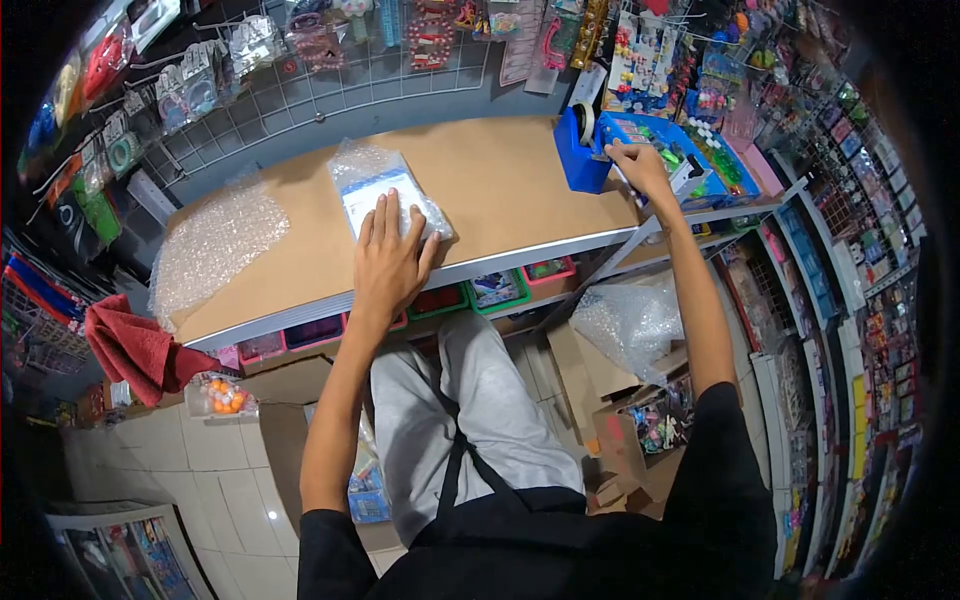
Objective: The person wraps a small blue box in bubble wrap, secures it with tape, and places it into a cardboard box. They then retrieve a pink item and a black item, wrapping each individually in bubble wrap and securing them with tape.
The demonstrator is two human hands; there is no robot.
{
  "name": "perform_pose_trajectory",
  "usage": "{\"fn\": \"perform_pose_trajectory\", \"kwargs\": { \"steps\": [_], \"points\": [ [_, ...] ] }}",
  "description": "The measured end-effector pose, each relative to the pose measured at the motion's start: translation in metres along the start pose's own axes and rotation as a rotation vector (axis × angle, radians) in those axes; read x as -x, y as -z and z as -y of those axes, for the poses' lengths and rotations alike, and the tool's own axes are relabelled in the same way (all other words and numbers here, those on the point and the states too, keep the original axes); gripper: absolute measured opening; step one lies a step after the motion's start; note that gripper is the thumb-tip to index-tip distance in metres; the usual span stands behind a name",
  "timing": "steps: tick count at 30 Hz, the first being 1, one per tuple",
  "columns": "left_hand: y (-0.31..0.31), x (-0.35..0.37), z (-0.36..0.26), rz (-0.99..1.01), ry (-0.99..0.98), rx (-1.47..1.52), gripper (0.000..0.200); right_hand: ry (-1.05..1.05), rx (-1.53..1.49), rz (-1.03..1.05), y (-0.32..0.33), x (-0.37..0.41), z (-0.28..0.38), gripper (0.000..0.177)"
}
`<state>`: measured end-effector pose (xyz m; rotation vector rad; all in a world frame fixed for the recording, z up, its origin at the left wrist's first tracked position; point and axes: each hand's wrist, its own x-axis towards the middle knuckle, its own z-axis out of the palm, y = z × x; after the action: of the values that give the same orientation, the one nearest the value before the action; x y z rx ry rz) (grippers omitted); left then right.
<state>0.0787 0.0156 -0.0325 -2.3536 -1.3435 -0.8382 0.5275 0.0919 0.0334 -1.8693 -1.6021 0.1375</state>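
A flat package in bubble wrap (pixel 432 215) lies on the brown tabletop, with a white, blue-edged packet (pixel 374 192) showing on its upper side. My left hand (pixel 388 255) rests flat on it, fingers stretched out. At the right end of the table stands a blue tape dispenser (pixel 582 165) holding a roll of tape (pixel 586 124). The fingers of my right hand (pixel 645 170) are pinched at the dispenser's cutting edge, on the end of the tape; the clear strip itself is hard to see.
A loose sheet of bubble wrap (pixel 225 240) covers the table's left end, near a red cloth (pixel 135 345). Blue trays (pixel 715 185) of small goods sit beyond the dispenser. Open cardboard boxes (pixel 570 385) and more bubble wrap (pixel 630 320) are below right. Hanging goods line the wall grid (pixel 320 115).
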Motion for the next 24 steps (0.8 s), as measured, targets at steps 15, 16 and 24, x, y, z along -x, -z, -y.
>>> {"fn": "perform_pose_trajectory", "kwargs": {
  "steps": [15, 16, 24],
  "points": [
    [0.001, 0.001, -0.001, 0.002, 0.011, -0.006, 0.049, -0.424, -0.373, 0.121, 0.014, 0.01, 0.044, 0.034],
    [0.002, 0.001, -0.002, 0.0, 0.01, -0.006, 0.049, -0.428, -0.377, 0.128, 0.015, 0.014, 0.043, 0.034],
    [-0.001, 0.002, -0.001, -0.022, 0.005, -0.019, 0.049, -0.459, -0.544, 0.089, 0.014, 0.052, 0.058, 0.022]
  ]
}}
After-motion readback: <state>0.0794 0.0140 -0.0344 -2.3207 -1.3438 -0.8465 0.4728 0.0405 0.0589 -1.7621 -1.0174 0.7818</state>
